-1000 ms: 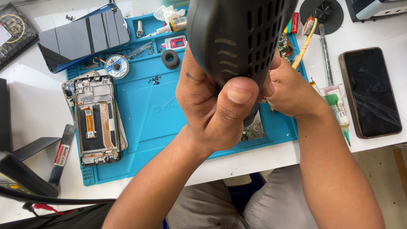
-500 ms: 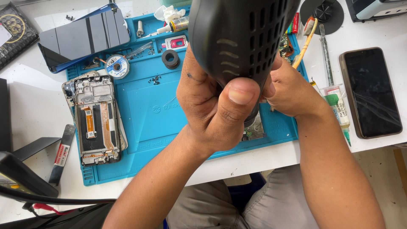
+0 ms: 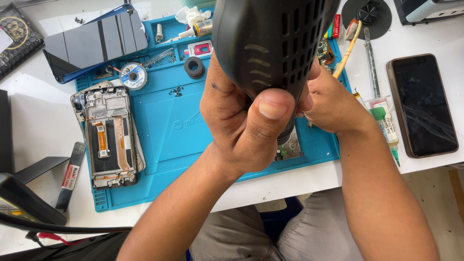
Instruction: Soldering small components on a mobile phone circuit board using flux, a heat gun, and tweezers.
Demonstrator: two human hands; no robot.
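Both hands (image 3: 285, 116) round a black vented tool (image 3: 273, 43), over blue mat (image 3: 169, 130).

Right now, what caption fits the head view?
Left hand grips a black heat gun over a blue mat; right hand steadies below.

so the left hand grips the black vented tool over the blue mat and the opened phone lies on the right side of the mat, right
Not quite. The left hand does grip the black vented tool over the blue mat, but the opened phone lies on the mat's left side, not the right. The head view shows it, at the mat's left edge.
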